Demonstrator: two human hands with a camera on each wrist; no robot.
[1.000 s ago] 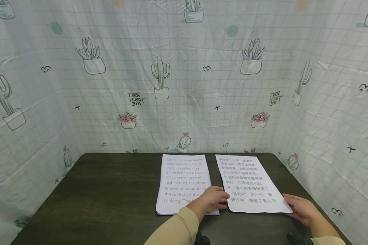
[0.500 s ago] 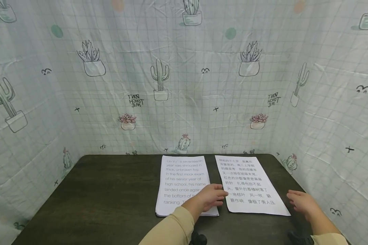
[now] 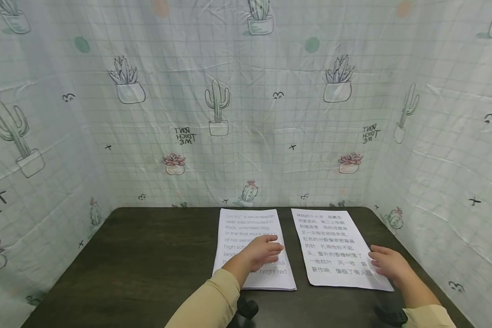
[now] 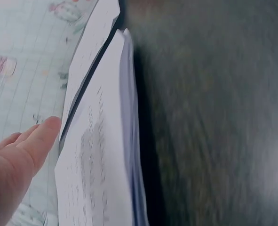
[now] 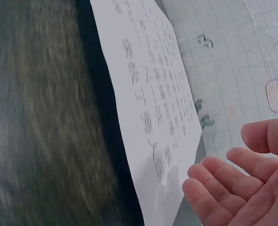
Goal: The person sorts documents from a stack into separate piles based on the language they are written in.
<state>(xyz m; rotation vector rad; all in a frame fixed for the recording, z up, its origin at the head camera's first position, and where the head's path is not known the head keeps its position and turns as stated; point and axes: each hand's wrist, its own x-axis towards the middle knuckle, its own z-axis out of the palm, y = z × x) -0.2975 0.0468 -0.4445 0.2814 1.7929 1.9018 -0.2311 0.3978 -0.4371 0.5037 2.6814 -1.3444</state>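
A stack of white paper (image 3: 246, 223) printed with English text lies at the middle of the dark table. To its right is a white sheet (image 3: 324, 241) with Chinese characters. Over the lower part of the English stack hovers my left hand (image 3: 260, 254), its fingers loosely extended and holding nothing. In the left wrist view the stack's layered edge (image 4: 129, 103) shows several pages. My right hand (image 3: 389, 264) is above the right edge of the Chinese sheet, palm turned inward. The right wrist view shows its fingers (image 5: 218, 188) relaxed, with nothing between them.
The dark wooden table (image 3: 127, 273) stretches off to the left of the papers. A curtain (image 3: 246, 114) printed with cacti hangs behind and along both sides. Dark wrist straps are partly visible at the bottom.
The right hand has let go of the Chinese sheet's lower right corner and moved up and inward over its edge. The left hand has drawn left, from the gap to above the English stack.
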